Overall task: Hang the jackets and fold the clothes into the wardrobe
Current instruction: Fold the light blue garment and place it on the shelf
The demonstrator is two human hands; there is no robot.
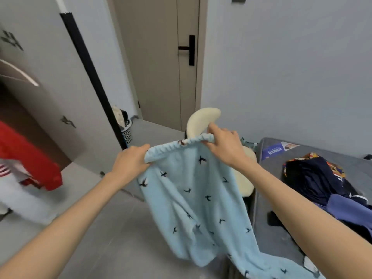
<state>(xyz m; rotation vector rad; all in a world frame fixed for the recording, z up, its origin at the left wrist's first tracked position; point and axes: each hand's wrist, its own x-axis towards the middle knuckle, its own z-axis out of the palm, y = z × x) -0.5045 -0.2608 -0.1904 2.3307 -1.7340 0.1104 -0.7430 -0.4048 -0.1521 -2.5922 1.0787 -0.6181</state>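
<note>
Red garment (30, 158): was at the far left, by the open wardrobe. Blur prevented telling whether it hung or lay there.
Wardrobe door (52, 93): stood swung open, which left the interior accessible for stowing.
Basket (126, 130): stood on the floor behind the wardrobe door edge, well apart from the work.
Left hand (128, 162): was closed on the left end of the waistband (181, 143), with fingers curled over the elastic edge.
Blue fleece trousers (197, 198): were held in the air at centre, between wardrobe and bed. They hung from the waistband and the legs trailed down to the lower right, over the bed edge. Holding them at both waistband ends probably let their own weight pull them straight for folding.
Step in hand: judged to be the shake-out and alignment that comes ahead of the first fold. The trousers were not yet folded or stowed.
Cream chair (203, 118): stood behind the trousers and was partly hidden by them.
Right hand (225, 146): gripped the right end of the waistband and was raised slightly above the left hand.
Bed (281, 240): was at the right, a flat grey surface suited to laying out the fold.
Dark clothes pile (314, 178): lay unfolded on the bed, with a violet piece at its near side, and was judged to be awaiting handling.
</note>
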